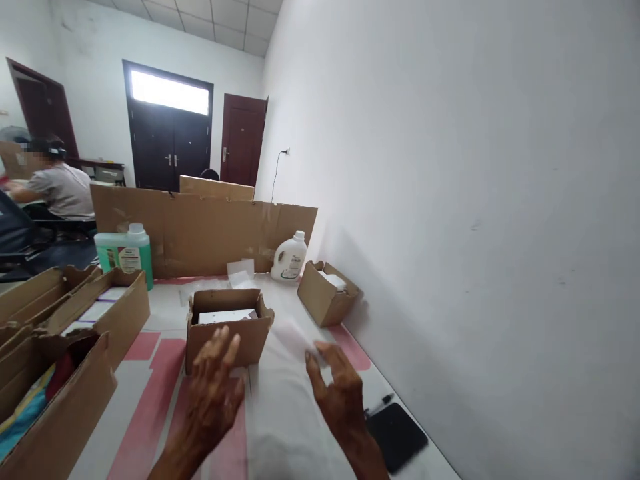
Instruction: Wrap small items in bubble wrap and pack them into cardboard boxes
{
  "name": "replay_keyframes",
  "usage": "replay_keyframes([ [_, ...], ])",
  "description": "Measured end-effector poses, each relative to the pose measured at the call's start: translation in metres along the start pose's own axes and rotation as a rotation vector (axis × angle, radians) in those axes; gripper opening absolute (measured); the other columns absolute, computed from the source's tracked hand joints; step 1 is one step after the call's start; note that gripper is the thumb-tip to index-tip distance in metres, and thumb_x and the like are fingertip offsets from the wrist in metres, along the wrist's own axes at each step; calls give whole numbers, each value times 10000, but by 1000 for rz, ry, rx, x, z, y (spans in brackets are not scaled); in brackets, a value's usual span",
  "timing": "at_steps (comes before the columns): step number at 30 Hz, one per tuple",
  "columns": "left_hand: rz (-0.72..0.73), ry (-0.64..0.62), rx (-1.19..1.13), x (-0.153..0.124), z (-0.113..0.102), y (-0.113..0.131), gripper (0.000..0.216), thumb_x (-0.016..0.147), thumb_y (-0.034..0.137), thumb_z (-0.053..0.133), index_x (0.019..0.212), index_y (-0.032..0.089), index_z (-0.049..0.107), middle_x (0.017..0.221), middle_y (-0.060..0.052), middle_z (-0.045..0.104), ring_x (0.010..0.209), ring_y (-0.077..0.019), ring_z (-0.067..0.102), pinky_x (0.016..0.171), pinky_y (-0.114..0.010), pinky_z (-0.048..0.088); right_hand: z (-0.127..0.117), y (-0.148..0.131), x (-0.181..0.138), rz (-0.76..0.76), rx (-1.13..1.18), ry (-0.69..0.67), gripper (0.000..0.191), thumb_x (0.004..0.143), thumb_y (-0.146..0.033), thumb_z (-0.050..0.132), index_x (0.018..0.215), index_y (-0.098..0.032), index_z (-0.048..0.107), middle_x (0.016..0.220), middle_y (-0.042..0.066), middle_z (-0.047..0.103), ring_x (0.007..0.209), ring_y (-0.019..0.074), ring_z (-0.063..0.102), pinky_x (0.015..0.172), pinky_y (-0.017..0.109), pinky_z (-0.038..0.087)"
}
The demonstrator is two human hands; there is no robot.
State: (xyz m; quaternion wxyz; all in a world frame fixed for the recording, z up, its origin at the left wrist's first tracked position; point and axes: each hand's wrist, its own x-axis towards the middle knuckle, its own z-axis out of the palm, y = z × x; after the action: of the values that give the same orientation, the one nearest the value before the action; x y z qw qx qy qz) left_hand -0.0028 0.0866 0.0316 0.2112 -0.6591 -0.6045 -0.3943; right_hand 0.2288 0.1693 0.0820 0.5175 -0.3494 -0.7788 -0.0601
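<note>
Bare left hand (213,395), bare right hand (339,393)

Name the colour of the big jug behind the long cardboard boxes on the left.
The jug is green with a white cap, seen in the head view.

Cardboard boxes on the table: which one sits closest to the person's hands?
The small open box straight ahead, just beyond the left hand, with something white inside. The other small box stands farther back on the right; the long boxes lie left.

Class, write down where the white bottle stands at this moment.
In the head view the white bottle stands at the far end of the table, against the cardboard screen, just left of a small open box.
</note>
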Motion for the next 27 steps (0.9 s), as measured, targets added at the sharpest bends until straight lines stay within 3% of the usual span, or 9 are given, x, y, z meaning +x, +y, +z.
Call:
replay_keyframes([
  [2,-16,56,112,17,-7,-13,713,937,241,551,1593,193,274,1638,-169,347,1533,-325,291,1219,-515,279,12,-13,44,-84,-57,2,123,1003,-220,531,1040,-209,647,921,74,685,864,231,648,796,345,519],
  [3,-12,53,154,21,-7,-20,701,936,254,556,1582,171,296,1620,-178,377,1526,-332,301,1221,-524,258,25,-21,63,-114,-94,-74,158,1009,-206,507,1044,-200,661,949,88,688,900,239,640,818,347,509],
  [6,23,33,205,20,-3,-35,639,933,278,562,1534,152,386,1547,-161,491,1481,-329,374,1199,-509,264,76,-39,100,-122,-169,-458,237,992,-131,481,1092,-165,693,1078,143,686,1033,264,615,893,359,482],
  [10,27,55,142,7,-8,-35,522,929,257,563,1443,189,502,1454,-115,588,1397,-289,475,1152,-462,315,125,-44,116,-186,-91,-764,152,901,-113,637,953,-193,756,1032,90,711,973,221,646,815,282,478],
  [14,-58,11,-5,22,-24,-31,391,955,289,544,1340,249,595,1259,-84,697,1182,-258,618,1062,-456,391,131,-33,122,-214,90,-983,99,877,-287,745,937,-225,793,942,9,737,823,154,665,707,214,460],
  [18,-140,-261,-182,80,-27,-47,375,1001,323,423,1308,263,631,1148,-84,710,1089,-261,647,992,-455,446,129,-25,132,-161,217,-1045,263,1006,-295,563,927,-198,795,864,-5,747,770,135,657,679,204,446],
  [22,-73,-450,-249,139,-5,-79,353,945,227,438,1152,264,722,1052,-61,733,948,-205,693,871,-334,509,137,-23,136,-96,244,-1023,154,944,-174,629,933,-174,783,790,3,736,709,139,651,672,216,450],
  [25,-59,-540,-240,155,13,-98,326,830,260,612,1133,241,733,1124,-81,745,1057,-254,690,961,-369,502,142,-20,133,-47,235,-945,134,914,-172,671,1003,-175,771,874,33,729,800,170,663,749,251,477],
  [27,-56,-597,-236,151,22,-106,451,746,281,696,1194,231,711,1211,-97,728,1144,-281,665,1023,-390,481,143,-14,130,-23,229,-886,287,848,-198,763,1134,-175,743,1062,85,709,994,227,649,881,311,479],
])
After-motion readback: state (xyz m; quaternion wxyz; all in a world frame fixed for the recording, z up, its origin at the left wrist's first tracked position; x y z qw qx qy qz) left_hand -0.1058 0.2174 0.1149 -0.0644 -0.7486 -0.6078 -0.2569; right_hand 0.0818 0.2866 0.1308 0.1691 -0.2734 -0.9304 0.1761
